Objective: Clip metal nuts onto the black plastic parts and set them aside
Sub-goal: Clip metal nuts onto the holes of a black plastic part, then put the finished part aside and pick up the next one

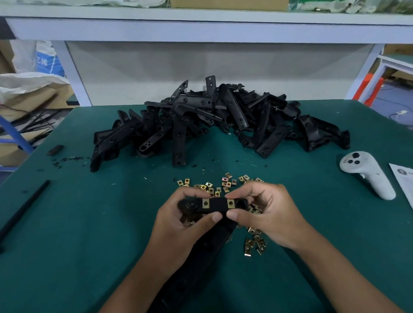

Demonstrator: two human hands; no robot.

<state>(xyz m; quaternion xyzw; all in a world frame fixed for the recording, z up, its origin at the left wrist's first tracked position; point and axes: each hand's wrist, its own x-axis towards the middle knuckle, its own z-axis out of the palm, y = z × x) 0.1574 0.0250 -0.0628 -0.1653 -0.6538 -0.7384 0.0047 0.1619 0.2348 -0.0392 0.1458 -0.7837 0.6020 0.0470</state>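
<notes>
Between both hands, above the green desk (86,230), a black plastic part (216,206) was held crosswise, its long body running back toward the person and lost under the wrists. The left hand (179,224) had its grip curled round the left end; the right hand (266,212) pinched the right end, thumb pressed beside one of two metal nuts (230,203) clipped on. Loose nuts (225,182) lay beyond and beneath the grip, partly hidden. Farther beyond sat the pile of black parts (213,123).
</notes>
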